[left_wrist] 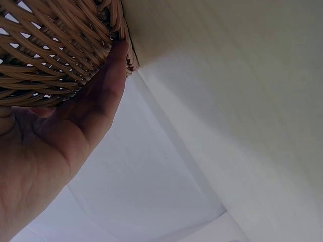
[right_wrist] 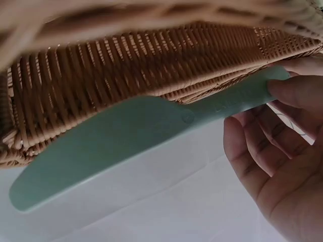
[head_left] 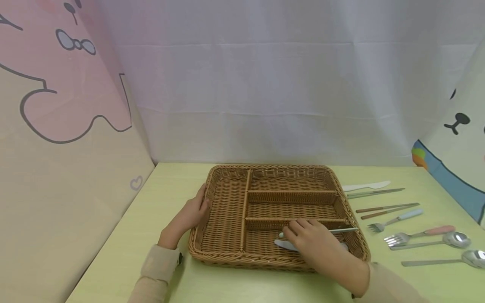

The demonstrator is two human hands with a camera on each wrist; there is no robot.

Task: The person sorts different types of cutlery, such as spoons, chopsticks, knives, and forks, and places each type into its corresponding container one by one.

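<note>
My right hand (head_left: 316, 244) is over the front right compartment of a brown wicker basket (head_left: 226, 210). It pinches a pale green knife (right_wrist: 126, 128) by the handle, between thumb and fingers; the broad blade points away from the hand in the right wrist view. A metal knife (head_left: 285, 245) lies in that compartment, partly hidden under the hand. My left hand (head_left: 191, 214) grips the basket's left wall, with its fingers (left_wrist: 108, 91) along the outside of the weave.
Right of the basket lie a white knife (head_left: 367, 186), green chopsticks (head_left: 375, 193), brown chopsticks (head_left: 390, 209), a blue-handled fork (head_left: 395, 219), a pink-handled fork (head_left: 420, 235), and two spoons, one nearer the front (head_left: 435, 262). Printed curtains surround the pale table (head_left: 235, 286).
</note>
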